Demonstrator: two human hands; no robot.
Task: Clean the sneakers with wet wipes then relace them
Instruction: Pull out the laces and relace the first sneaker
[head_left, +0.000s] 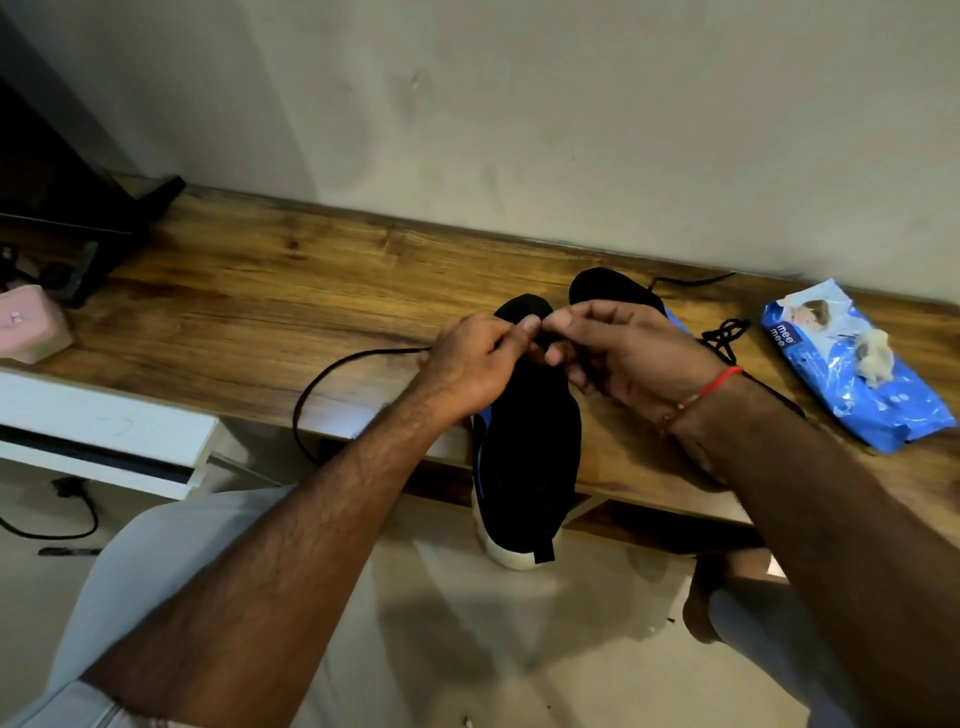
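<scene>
Head view: left hand (470, 364) and right hand (618, 353) both pinch a black lace (332, 374) over the near sneaker (524, 467), whose heel overhangs the desk (260, 291) edge. Second sneaker (613, 288) lies behind. Blue wipes pack (852, 374), marked "mee mee", lies right; another lace (724, 335) lies between.

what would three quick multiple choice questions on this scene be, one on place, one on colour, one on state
1. Where is the wipes pack?
A. on the floor
B. on the wooden shelf, right of the sneakers
C. inside a sneaker

2. What colour is the lace?
A. black
B. white
C. red

3. What are the hands doing?
A. resting flat
B. wiping the sole
C. pinching lace at the near sneaker

Answers: 1 B, it lies on the shelf. 2 A, the loop is black. 3 C, left hand and right hand meet fingertip to fingertip.
</scene>
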